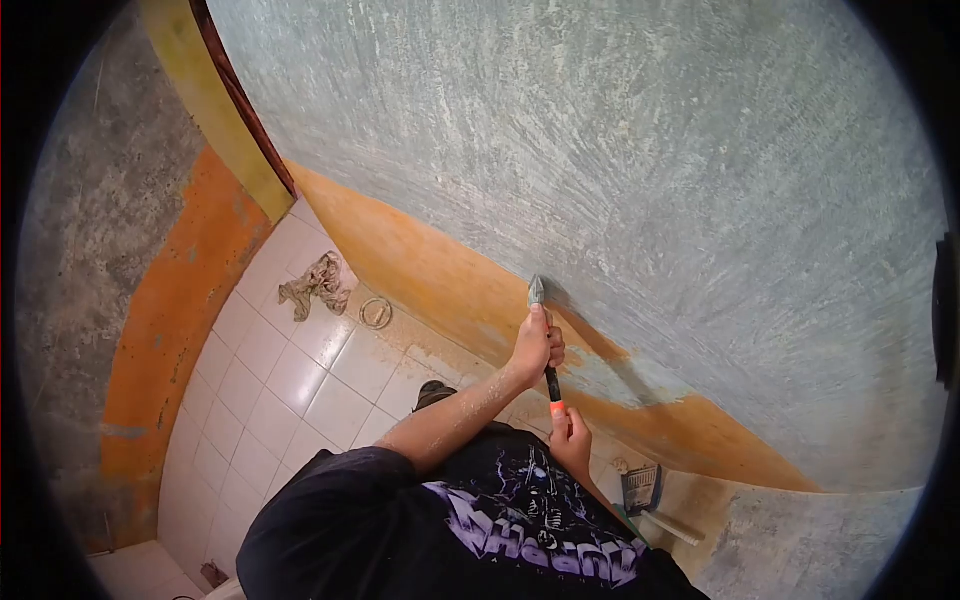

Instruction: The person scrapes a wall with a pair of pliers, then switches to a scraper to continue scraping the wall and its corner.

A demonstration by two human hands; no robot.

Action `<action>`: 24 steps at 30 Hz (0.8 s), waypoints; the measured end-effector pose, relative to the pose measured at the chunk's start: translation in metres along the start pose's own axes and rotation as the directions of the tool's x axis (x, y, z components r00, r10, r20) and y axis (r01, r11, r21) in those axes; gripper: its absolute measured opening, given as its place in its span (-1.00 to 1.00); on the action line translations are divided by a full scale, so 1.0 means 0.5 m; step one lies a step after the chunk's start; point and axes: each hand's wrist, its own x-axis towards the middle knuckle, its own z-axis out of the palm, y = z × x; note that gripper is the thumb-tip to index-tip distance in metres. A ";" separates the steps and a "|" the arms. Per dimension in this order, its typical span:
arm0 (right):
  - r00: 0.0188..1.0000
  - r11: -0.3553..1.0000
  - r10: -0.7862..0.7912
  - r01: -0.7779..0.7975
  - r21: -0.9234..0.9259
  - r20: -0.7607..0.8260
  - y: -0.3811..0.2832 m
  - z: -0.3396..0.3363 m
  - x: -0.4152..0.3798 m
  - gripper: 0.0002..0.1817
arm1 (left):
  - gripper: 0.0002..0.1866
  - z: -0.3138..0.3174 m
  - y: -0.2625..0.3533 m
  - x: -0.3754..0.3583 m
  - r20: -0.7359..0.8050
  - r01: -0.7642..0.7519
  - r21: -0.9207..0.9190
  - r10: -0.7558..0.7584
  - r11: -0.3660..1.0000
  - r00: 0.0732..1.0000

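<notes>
Both of my hands are closed on a scraper with a black handle, an orange-red band and a grey metal head. My left hand wraps the handle just below the head, and pale dust specks my left forearm. Lower down, my right hand grips the handle's end near the orange band. The scraper's head meets the wall close to where the rough grey surface borders an orange painted strip. Part of that strip beside the tool is patchy, with grey showing through.
White floor tiles carry dusty debris along the wall's foot. A crumpled cloth and a ring-shaped item lie there. At left stands another wall, grey and orange. A dark slotted object is at lower right.
</notes>
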 end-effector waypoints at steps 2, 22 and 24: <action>1.000 1.000 0.009 -0.009 0.006 -0.001 0.007 0.008 0.002 -0.70 | -0.49 -0.011 -0.002 0.004 0.023 -0.001 0.011 0.001 1.000 1.000; 0.951 0.999 0.042 -0.049 0.015 0.306 -0.151 0.130 0.153 -0.65 | -0.49 -0.126 0.217 0.049 -0.139 -0.149 -0.098 0.135 0.984 0.981; 0.939 0.987 0.087 -0.127 0.100 0.332 -0.154 0.119 0.142 -0.68 | -0.49 -0.119 0.205 0.050 -0.130 -0.154 -0.078 0.143 0.985 0.981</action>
